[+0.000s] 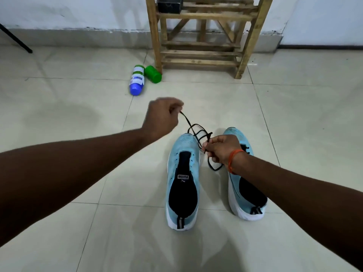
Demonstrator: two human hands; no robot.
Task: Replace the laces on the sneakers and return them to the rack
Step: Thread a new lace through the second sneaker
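The left hand pinches one end of a black lace between curled fingers. The right hand, an orange band at its wrist, grips the bunched loops of the same lace. Both hover over the toes of the left sneaker and right sneaker, side by side on the floor. Beyond stands the wooden rack, two bottles lying by its leg.
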